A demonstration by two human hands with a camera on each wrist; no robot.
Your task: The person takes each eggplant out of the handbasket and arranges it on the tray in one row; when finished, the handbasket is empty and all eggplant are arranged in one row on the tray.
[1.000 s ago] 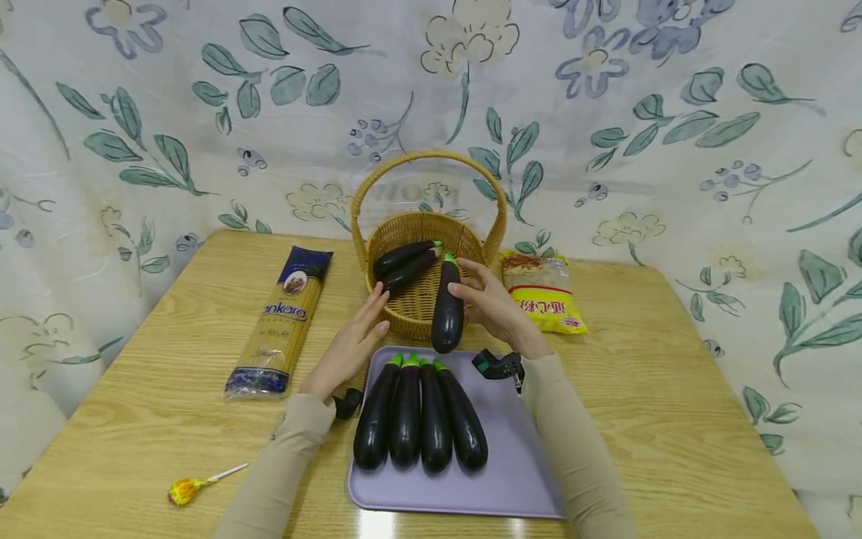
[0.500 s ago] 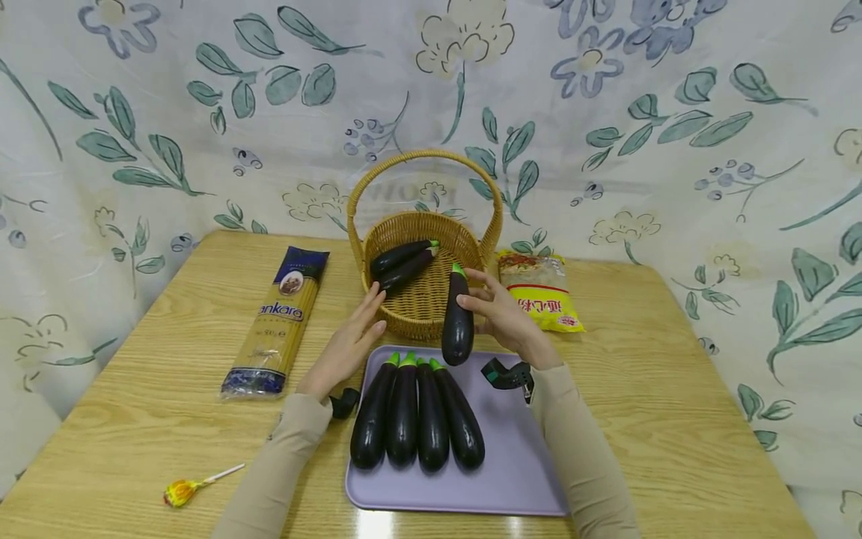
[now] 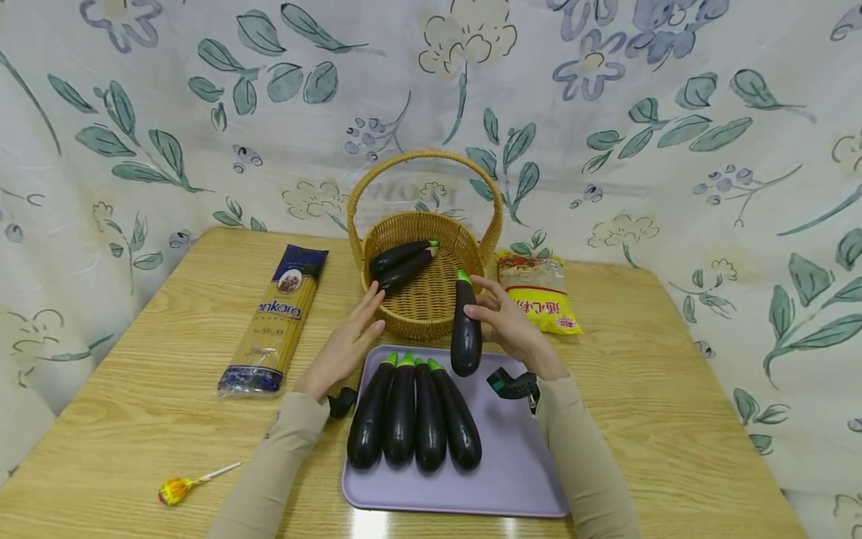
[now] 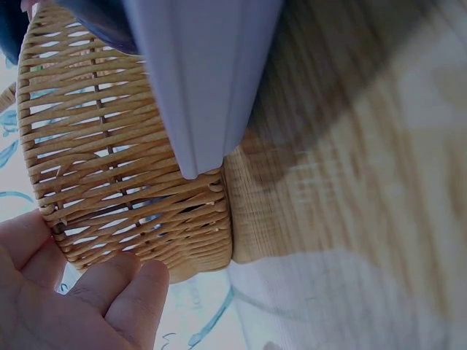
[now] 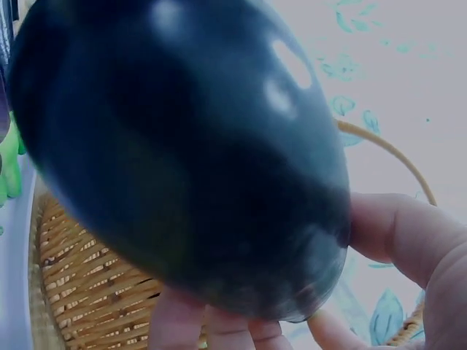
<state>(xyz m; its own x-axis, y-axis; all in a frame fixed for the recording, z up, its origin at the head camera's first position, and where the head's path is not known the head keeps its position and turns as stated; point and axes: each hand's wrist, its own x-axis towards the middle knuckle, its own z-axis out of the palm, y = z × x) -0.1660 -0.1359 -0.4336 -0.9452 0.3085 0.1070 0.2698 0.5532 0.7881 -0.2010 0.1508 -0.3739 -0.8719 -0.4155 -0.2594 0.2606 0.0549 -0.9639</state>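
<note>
My right hand (image 3: pixel 509 327) grips a dark purple eggplant (image 3: pixel 466 338) with a green cap, above the basket's front rim and the tray's back edge. Up close in the right wrist view, the same eggplant (image 5: pixel 182 160) sits between thumb and fingers. My left hand (image 3: pixel 342 350) rests its fairly straight fingers against the left side of the wicker basket (image 3: pixel 431 328). The left wrist view shows those fingertips (image 4: pixel 146 292) at the woven wall. Two eggplants (image 3: pixel 404 269) lie inside the basket on the left. Several more eggplants (image 3: pixel 400 415) lie side by side on the lilac tray (image 3: pixel 512 479).
Left of the basket lies a pack of spaghetti (image 3: pixel 276 322). A yellow bag of pasta (image 3: pixel 539 292) is at the basket's right. Near the front left is a lollipop (image 3: pixel 176 490). A floral cloth (image 3: pixel 431 97) hangs behind the table. The basket's tall handle (image 3: pixel 426 154) arches upward.
My right hand has carried the eggplant from over the basket toward the right and nearer to me, to the tray's back edge. The left hand has stayed at the basket.
</note>
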